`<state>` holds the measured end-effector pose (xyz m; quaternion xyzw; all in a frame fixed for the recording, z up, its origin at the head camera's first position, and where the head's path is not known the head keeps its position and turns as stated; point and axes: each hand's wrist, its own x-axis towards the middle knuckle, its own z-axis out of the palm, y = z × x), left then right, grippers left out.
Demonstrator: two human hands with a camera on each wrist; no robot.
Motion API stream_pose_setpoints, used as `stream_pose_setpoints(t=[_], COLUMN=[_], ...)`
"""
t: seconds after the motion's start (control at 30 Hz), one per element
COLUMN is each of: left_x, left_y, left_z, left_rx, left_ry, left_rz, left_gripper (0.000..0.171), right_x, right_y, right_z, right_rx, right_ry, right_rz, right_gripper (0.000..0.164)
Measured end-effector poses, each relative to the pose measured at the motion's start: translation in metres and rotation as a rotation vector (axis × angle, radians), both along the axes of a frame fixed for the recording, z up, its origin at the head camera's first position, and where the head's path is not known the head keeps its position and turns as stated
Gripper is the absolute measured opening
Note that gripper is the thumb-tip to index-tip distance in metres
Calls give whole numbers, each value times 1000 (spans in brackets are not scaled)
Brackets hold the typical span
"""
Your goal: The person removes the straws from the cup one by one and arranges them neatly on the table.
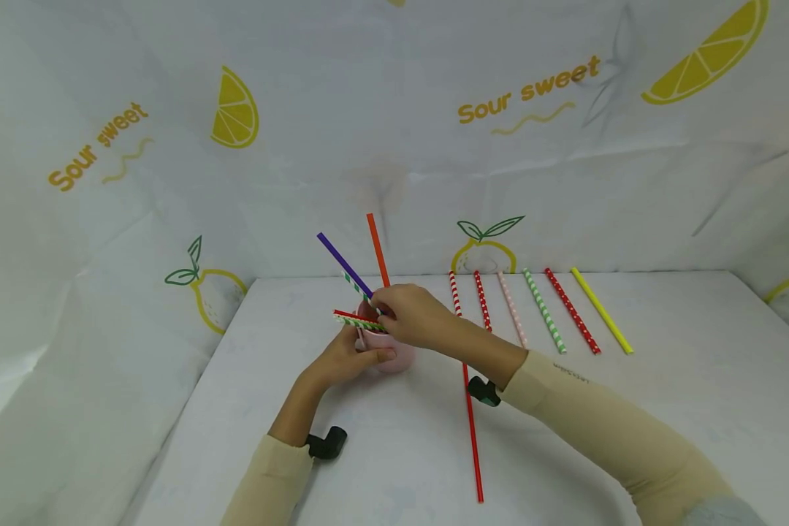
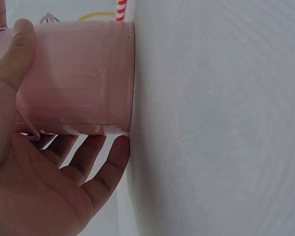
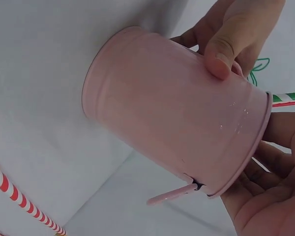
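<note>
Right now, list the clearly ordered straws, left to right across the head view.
Purple straw, orange straw, red-striped straw, long red straw, red dotted straw, pink straw, green straw, second red dotted straw, yellow straw.

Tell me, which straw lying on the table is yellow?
The yellow straw at the row's far right end; the other straws in that row are red-and-white, pink-and-white or green-and-white.

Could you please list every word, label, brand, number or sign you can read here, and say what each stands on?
"Sour sweet": on the left part of the white backdrop, in the head view.
"Sour sweet": again, on the backdrop's right part.
Small print on the right sleeve: too small to read.
Pink bucket: no lettering visible.
</note>
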<state>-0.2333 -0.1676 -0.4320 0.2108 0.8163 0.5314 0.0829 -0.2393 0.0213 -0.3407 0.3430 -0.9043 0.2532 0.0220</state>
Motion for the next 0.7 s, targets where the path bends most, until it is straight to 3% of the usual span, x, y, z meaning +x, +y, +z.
stream_pose_setpoints(t=[0.37, 0.7], left_x=[1, 1], left_y=[-1, 1], left_z=[1, 2], left_rx=[-12, -15], left_ry=[5, -4], left_rz=[-10, -6], left_gripper=[85, 87], right_x=[-9, -14], right_y=[-13, -19], right_z=[-7, -8], right_rx=[30, 26], right_ry=[-28, -68], right_rz=[-70, -50], right_gripper=[9, 14])
